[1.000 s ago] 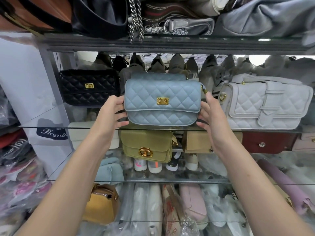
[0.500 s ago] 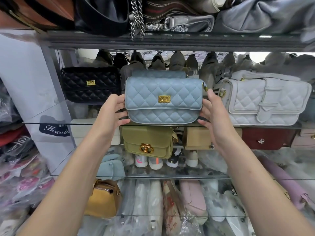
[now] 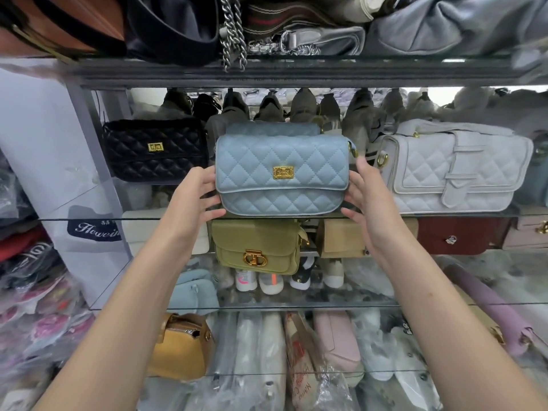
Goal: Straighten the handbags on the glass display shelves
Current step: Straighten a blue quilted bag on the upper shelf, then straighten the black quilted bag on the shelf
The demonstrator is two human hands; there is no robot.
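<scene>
A light blue quilted handbag [image 3: 281, 161] with a gold clasp stands upright at the middle of the glass shelf [image 3: 444, 215], facing me. My left hand [image 3: 192, 197] grips its left end, thumb under the lower corner. My right hand [image 3: 367, 197] holds its right end, fingers curled at the bottom corner. A second blue bag [image 3: 272, 129] peeks out directly behind it. A black quilted bag [image 3: 154, 149] stands to the left and a wide white quilted bag [image 3: 453, 167] to the right, both on the same shelf.
On the shelf below sit an olive bag [image 3: 258, 247], a tan bag [image 3: 341, 238] and a maroon bag [image 3: 453, 235]. A mustard bag [image 3: 181, 348] lies lower left. A metal chain [image 3: 234, 34] hangs from the crowded top shelf. Shoes line the back.
Both hands stay on the ends of the blue bag. The bag has shifted only slightly, sitting a touch higher and squarer in view.
</scene>
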